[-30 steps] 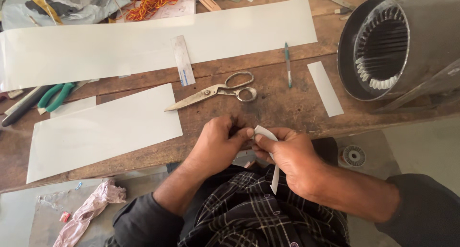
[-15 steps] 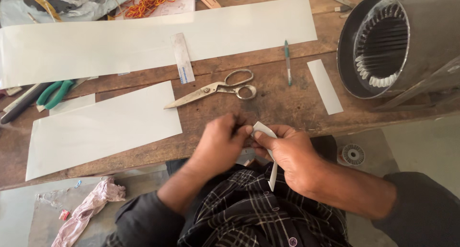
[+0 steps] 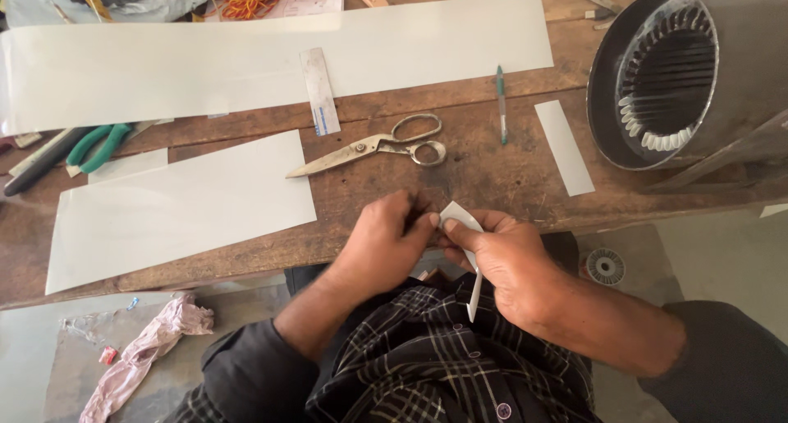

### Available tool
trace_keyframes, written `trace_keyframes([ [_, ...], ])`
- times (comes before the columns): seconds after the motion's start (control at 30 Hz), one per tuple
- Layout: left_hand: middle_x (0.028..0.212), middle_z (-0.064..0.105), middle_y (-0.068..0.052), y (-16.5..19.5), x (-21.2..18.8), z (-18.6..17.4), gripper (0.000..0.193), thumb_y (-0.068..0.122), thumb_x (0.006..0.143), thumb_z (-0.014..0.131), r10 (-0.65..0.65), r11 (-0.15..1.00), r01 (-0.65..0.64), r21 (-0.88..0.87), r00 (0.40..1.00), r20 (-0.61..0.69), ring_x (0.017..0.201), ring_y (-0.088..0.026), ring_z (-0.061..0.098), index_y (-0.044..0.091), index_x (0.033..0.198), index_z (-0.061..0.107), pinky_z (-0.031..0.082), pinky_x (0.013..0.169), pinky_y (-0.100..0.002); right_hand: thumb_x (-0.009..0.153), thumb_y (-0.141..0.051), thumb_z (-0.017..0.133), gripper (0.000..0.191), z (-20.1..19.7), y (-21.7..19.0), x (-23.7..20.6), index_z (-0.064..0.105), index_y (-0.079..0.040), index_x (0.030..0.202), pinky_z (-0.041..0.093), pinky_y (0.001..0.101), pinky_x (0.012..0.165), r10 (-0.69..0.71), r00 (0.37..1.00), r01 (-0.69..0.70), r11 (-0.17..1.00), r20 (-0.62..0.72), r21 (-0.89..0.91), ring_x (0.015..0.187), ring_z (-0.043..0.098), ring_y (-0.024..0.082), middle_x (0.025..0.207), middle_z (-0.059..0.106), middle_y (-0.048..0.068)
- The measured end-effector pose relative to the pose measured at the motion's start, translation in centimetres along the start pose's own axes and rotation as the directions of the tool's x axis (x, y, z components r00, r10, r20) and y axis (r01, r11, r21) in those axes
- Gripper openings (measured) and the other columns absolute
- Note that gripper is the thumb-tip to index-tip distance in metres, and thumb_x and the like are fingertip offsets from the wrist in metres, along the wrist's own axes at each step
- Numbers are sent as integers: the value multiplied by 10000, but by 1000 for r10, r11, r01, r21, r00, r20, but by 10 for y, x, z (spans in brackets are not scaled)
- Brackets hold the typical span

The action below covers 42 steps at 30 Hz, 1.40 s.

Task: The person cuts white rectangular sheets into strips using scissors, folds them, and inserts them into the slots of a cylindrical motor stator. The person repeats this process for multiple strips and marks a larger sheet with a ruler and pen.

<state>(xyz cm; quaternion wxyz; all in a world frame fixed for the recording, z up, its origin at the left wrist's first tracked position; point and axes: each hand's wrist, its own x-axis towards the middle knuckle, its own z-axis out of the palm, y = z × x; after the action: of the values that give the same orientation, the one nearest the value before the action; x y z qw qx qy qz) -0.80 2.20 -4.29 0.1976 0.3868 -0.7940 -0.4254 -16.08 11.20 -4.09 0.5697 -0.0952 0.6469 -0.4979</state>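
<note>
Both hands work at the near edge of the wooden bench (image 3: 492,164). The right hand (image 3: 505,255) pinches a narrow white paper strip (image 3: 464,226) folded at the top, its tail hanging toward the checked shirt. The left hand (image 3: 386,242) closes its fingertips on the fold. Just beyond lie metal scissors (image 3: 373,146), a green pen (image 3: 501,103), and a motor stator (image 3: 681,70) at right.

Both hands (image 3: 447,246) together, fingers (image 3: 460,233) pinched.
</note>
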Motion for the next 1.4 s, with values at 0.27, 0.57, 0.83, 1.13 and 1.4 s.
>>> trace_keyframes([
  [0.27, 915, 661, -194, -17, -3, 15, 149, 135, 998, 578, 223, 973, -210, 99, 963, -150, 854, -368, 691, -10, 1019, 554, 549, 740, -473, 922, -135, 685, 246, 3, -7, -7, 701, -1, 1128, 607, 286, 853, 37, 998, -40, 997, 50, 64, 919, 733, 138, 1020, 760, 62],
  [0.57, 978, 719, -165, -23, -4, -27, 182, 152, 1002, 642, -164, 960, 119, -254, 973, -164, 870, -235, 704, -12, 1083, 639, 554, 808, -391, 991, -212, 607, 263, -33, -1, 4, 653, 11, 1121, 614, 290, 786, 141, 988, -132, 983, -64, 124, 888, 715, 175, 991, 727, 106],
  [0.83, 1127, 739, -34, -1, -5, -38, 204, 66, 958, 591, -55, 685, 82, -724, 997, 60, 1012, -127, 713, 73, 1147, 670, 626, 919, -341, 1016, -215, 606, 272, -36, 27, 21, 684, 21, 1125, 555, 272, 746, 124, 992, -122, 983, -3, 134, 826, 627, 138, 966, 689, 78],
  [1.13, 953, 744, -90, 10, -5, -51, 173, 195, 1023, 614, 96, 957, -59, -284, 988, 118, 840, -159, 734, 50, 1086, 684, 635, 779, -335, 972, -231, 615, 220, -14, -11, -20, 665, -47, 1082, 603, 308, 869, 101, 995, -101, 995, -23, 1, 941, 721, 179, 1001, 743, 82],
  [1.4, 712, 690, -205, 18, 1, -33, 290, 253, 934, 651, 168, 953, -215, 213, 961, 219, 712, -378, 691, -18, 834, 686, 530, 637, -476, 937, -182, 705, 189, 7, 10, -20, 708, -17, 1029, 614, 283, 840, 112, 994, -112, 993, 21, 23, 847, 696, 152, 934, 727, 63],
])
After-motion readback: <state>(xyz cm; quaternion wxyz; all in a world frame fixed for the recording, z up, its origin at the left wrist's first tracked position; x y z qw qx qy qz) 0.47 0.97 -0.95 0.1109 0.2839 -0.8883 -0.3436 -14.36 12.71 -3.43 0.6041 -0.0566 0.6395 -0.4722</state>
